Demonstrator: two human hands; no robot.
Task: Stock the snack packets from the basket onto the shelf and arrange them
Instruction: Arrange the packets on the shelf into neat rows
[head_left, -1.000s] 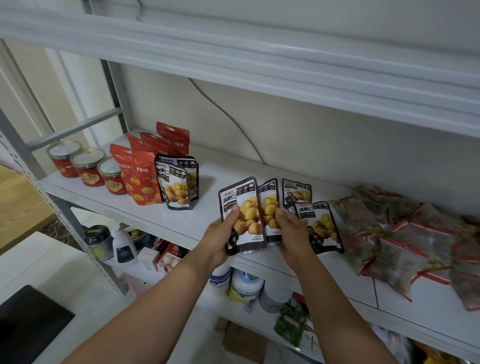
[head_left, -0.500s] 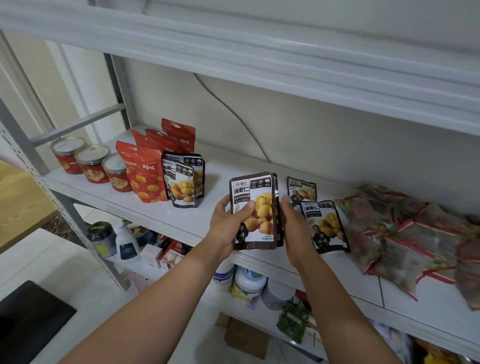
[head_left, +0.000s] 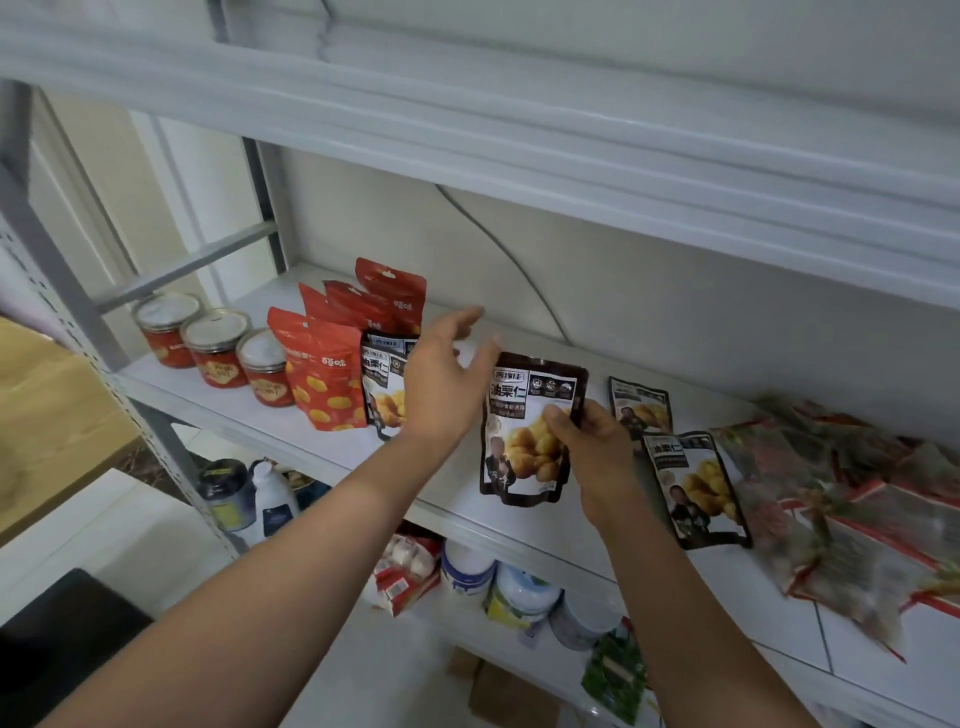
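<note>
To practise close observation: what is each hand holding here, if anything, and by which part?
The right hand grips the brown chestnut packet by its right edge, thumb on the front. The left hand is open and holds nothing.

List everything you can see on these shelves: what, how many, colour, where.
jars: three, red with silvery lids, shelf's left end
red packets: at least four, red, right of jars
standing dark packets: at least one, brown, beside red ones
held dark packet: one visible, brown, upright at mid-shelf
flat dark packets: two, brown, lying right of it
clear packets: pile, red-trimmed, shelf's right end
shelf: one, white, under them all
tubs and bottles: several, mostly white, lower shelf
left hand: open, raised near standing packets
right hand: grips held dark packet
</note>
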